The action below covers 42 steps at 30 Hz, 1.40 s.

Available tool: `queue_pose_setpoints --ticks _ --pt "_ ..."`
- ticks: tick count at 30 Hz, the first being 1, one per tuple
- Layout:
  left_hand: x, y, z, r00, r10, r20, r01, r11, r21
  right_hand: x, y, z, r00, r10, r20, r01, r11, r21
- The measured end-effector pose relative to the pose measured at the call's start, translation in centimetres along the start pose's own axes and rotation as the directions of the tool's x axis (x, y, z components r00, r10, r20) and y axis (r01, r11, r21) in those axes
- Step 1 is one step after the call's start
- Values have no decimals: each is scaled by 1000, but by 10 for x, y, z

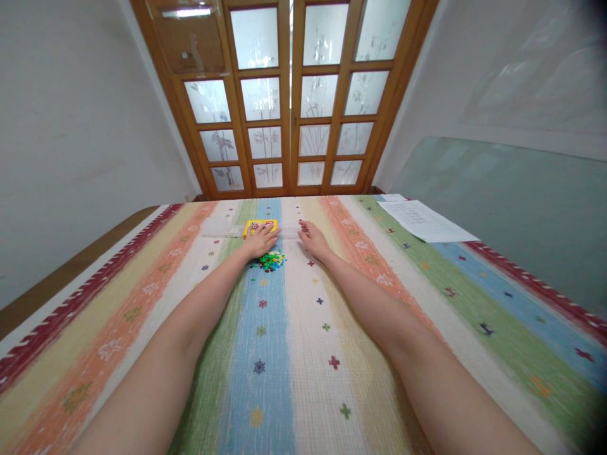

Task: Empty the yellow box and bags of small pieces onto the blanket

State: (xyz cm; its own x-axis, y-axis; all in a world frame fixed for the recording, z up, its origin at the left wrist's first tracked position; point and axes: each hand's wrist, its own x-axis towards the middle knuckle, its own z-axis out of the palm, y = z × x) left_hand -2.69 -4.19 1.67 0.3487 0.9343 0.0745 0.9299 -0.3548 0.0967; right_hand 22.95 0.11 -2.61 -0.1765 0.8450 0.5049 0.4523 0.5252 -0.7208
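My left hand [262,241] lies over a small yellow box [253,225] with red and dark print, its fingers stretched out across the front. Just below that hand is a pile of tiny green, blue, yellow and white pieces [271,261], with a few strays at its left. Clear plastic [289,231] extends to the right of the box, and more see-through plastic [218,227] lies flat at its left. At the plastic's right end, my right hand [313,240] has its fingers bent and thumb drawn in, seemingly pinching the edge.
A striped, patterned cloth [308,354] covers the table. White printed sheets [427,220] lie at the far right edge. Beyond the table stands a wooden door with glass panes [315,95]. A pale green panel [512,208] is at the right.
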Motion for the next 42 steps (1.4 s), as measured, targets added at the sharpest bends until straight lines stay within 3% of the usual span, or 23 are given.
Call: queue_pose_setpoints --ticks 14,25,27,31,36,42 --pt "4 -10 5 999 -40 -30 39 999 -38 -1 0 -1 999 26 18 -26 1000 8" --pt "-7 -8 -4 978 -86 -188 81 996 -31 -3 -1 -3 998 -3 65 7 998 -55" --pt "-14 -17 -12 958 -119 -262 119 993 -14 -4 -2 -4 998 -17 66 23 996 -83" --pt "-31 -52 -30 892 -288 -349 314 949 19 -4 -5 -4 995 -54 85 67 986 -154" --pt "-47 -91 -38 889 -416 -191 434 899 62 -6 -8 -4 983 -105 149 135 969 -208" --pt "-52 -100 -35 913 -378 -151 395 913 102 -7 -9 -3 975 -90 202 142 955 -259"
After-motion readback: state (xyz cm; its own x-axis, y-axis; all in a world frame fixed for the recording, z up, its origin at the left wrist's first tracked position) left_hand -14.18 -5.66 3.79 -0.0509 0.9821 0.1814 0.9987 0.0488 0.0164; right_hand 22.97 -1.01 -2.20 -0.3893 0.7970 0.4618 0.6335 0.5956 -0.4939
